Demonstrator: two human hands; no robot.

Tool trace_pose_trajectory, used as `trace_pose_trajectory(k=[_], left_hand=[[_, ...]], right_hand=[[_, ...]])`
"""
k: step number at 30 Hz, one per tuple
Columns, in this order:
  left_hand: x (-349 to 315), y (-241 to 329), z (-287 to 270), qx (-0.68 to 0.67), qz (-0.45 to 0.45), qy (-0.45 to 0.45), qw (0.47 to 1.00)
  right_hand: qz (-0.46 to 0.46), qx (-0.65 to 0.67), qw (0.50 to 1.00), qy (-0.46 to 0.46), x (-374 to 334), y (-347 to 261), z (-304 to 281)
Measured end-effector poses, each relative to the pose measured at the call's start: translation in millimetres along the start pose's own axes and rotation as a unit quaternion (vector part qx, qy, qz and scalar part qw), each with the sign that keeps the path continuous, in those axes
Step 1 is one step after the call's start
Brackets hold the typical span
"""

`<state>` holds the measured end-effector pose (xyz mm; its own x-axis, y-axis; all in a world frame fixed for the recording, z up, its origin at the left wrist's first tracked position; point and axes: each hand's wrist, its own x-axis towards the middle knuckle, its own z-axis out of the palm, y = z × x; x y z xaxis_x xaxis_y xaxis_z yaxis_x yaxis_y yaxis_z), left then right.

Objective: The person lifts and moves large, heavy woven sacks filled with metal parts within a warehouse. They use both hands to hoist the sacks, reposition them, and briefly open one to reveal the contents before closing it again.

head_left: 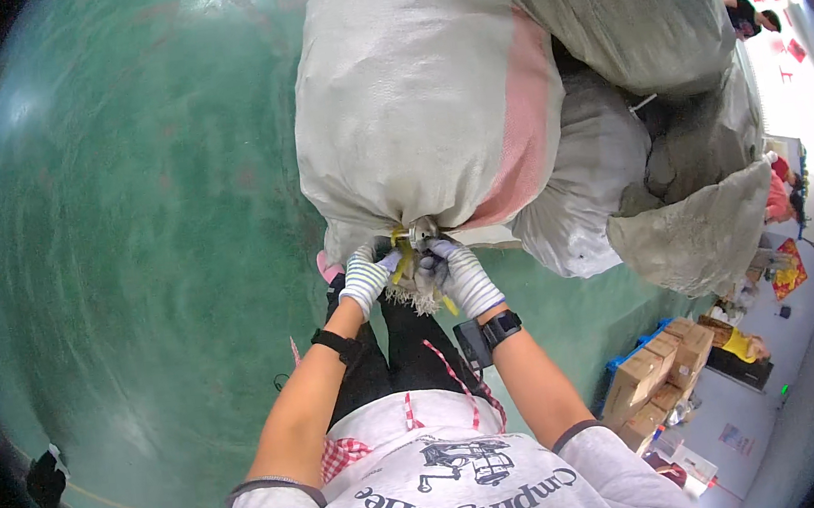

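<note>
A big white woven sack (411,87) with a pink stripe stands in front of me, its mouth gathered into a tight neck. A yellow tie (401,254) is looped about the neck, and frayed sack fringe (416,300) hangs below it. My left hand (366,277), in a striped work glove, is closed at the left of the neck with its fingertips on the yellow tie. From the right, my right hand (464,276), gloved alike, is closed on the gathered neck. A yellow strip end shows beneath it. The fingers partly hide the tie.
More filled sacks, a grey one (619,8), a white one (580,169) and a draped one (703,225), crowd the right side. Cardboard boxes (640,378) sit on a blue pallet at the lower right. Other people are farther off at the right. Green floor (150,230) spreads leftward.
</note>
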<state>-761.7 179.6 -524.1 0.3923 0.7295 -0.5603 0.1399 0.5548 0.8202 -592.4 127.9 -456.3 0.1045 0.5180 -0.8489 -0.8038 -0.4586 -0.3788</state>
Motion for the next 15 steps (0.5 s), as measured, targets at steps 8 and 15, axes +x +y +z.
trace_pose_trajectory(k=[8, 15], left_hand=[[0.6, 2.2, 6.1, 0.100, 0.156, 0.022, 0.982], [37.5, -44.9, 8.2, 0.128, 0.108, 0.000, 0.986]], right_hand=[[-0.021, -0.094, 0.995, -0.006, 15.1, 5.7, -3.6], [-0.180, -0.429, 0.877, 0.119, -7.3, 15.6, -1.4]])
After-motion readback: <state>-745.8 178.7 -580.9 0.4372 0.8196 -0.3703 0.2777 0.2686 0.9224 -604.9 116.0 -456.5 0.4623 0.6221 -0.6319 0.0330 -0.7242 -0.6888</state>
